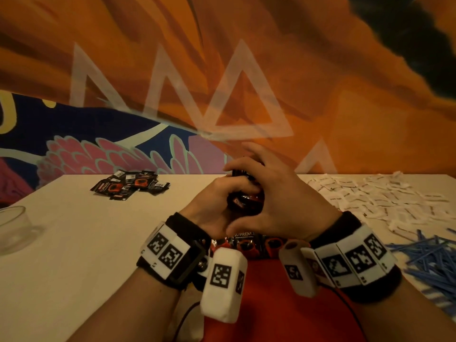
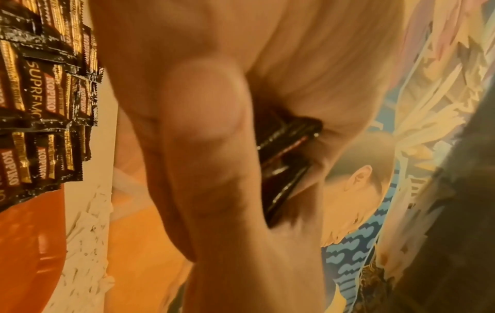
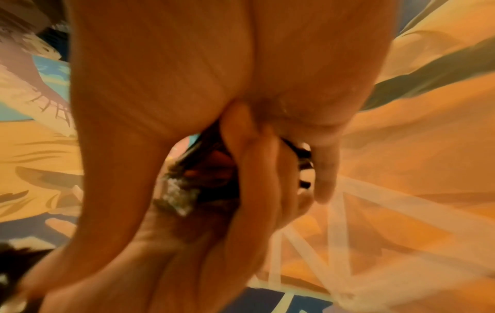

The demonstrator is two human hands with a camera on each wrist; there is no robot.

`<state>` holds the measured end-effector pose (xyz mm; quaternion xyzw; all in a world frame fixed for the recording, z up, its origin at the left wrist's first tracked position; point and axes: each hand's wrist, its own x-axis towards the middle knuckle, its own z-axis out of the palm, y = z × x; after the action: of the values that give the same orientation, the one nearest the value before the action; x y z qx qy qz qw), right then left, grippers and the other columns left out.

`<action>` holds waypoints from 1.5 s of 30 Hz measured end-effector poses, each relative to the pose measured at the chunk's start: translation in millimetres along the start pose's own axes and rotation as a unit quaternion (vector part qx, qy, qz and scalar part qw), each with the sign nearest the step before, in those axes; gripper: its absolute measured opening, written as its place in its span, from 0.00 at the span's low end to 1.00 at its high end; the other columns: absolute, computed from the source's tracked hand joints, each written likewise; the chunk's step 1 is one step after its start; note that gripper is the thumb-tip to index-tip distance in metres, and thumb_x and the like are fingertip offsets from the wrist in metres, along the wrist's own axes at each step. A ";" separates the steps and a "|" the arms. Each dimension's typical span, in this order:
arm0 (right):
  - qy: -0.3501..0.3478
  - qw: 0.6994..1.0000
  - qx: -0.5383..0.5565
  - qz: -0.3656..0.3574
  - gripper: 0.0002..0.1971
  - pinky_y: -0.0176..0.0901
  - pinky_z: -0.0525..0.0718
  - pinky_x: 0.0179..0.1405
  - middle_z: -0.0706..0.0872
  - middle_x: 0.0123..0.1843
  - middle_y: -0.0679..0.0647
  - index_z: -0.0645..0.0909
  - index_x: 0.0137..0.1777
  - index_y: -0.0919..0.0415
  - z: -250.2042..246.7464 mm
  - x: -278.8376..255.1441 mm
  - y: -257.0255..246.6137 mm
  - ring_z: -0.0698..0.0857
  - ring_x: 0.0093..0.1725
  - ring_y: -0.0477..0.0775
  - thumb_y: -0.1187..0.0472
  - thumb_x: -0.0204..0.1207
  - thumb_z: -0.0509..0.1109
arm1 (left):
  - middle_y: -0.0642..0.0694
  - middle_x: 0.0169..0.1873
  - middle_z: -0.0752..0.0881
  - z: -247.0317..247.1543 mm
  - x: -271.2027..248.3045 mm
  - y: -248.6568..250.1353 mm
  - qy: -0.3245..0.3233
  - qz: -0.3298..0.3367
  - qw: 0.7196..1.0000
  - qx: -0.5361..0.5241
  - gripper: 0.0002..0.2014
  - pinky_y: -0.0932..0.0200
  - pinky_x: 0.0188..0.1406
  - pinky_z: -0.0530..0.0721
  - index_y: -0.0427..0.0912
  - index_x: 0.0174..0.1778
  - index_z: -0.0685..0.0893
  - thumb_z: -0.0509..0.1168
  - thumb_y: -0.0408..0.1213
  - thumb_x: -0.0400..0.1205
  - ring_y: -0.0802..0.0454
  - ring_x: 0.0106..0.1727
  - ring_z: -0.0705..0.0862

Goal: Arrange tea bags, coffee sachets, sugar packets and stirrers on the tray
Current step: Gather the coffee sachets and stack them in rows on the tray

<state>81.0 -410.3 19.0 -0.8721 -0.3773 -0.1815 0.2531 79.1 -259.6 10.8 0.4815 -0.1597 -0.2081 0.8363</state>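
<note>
A bundle of coffee sachets [image 1: 243,197] is gripped above the desk [image 1: 74,243] by the left hand [image 1: 214,206] and right hand [image 1: 276,203], fingers curled round it. Sachets judged light, slick, crinkly; best squeezed by the flat faces. More sachets [image 1: 249,243] are laid on the red tray [image 1: 266,304]. A glass bowl [image 1: 13,227] sits left, contents unclear.
</note>
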 end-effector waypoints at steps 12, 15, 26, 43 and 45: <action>0.037 0.997 0.059 -0.026 0.41 0.35 0.78 0.65 0.75 0.67 0.43 0.74 0.70 0.43 -5.7 0.0 2.4 0.76 0.67 0.42 0.41 0.57 0.86 | 0.39 0.54 0.88 -3.5 -2.1 -5.0 -0.028 0.023 0.997 -0.065 0.24 0.52 0.54 0.89 0.38 0.67 0.80 0.66 0.48 0.79 0.44 0.59 0.88; 0.081 0.995 0.051 -0.037 0.35 0.28 0.75 0.64 0.74 0.66 0.45 0.78 0.67 0.47 -5.5 0.7 -1.2 0.75 0.66 0.40 0.46 0.60 0.86 | 0.37 0.61 0.87 -6.5 -5.5 -1.3 -0.047 0.024 0.996 -0.070 0.29 0.48 0.61 0.87 0.37 0.69 0.83 0.69 0.54 0.77 0.41 0.65 0.86; 0.049 0.994 0.090 -0.034 0.46 0.34 0.77 0.67 0.77 0.70 0.42 0.71 0.76 0.49 -3.7 1.1 3.5 0.77 0.69 0.40 0.48 0.58 0.88 | 0.39 0.54 0.88 4.5 2.1 -2.7 0.001 0.034 0.999 -0.017 0.30 0.52 0.56 0.89 0.35 0.69 0.78 0.64 0.53 0.78 0.44 0.59 0.89; 0.123 0.934 0.294 0.161 0.38 0.45 0.87 0.59 0.79 0.68 0.41 0.71 0.74 0.44 3.9 3.4 19.1 0.84 0.59 0.35 0.38 0.65 0.80 | 0.34 0.56 0.88 -14.8 4.2 11.0 0.066 0.093 0.992 0.061 0.20 0.52 0.47 0.90 0.29 0.67 0.80 0.62 0.30 0.79 0.38 0.55 0.89; 0.152 0.918 0.313 0.191 0.26 0.49 0.89 0.56 0.86 0.60 0.45 0.79 0.66 0.49 8.8 6.5 20.6 0.87 0.56 0.45 0.48 0.69 0.81 | 0.33 0.52 0.89 -16.3 4.0 12.2 0.079 0.116 0.987 0.079 0.19 0.49 0.45 0.90 0.29 0.65 0.81 0.65 0.28 0.77 0.37 0.52 0.90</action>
<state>101.8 -413.6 9.0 -0.7659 -0.1984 -0.1329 0.5970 92.5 -244.0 13.8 0.5389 -0.1637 -0.0573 0.8243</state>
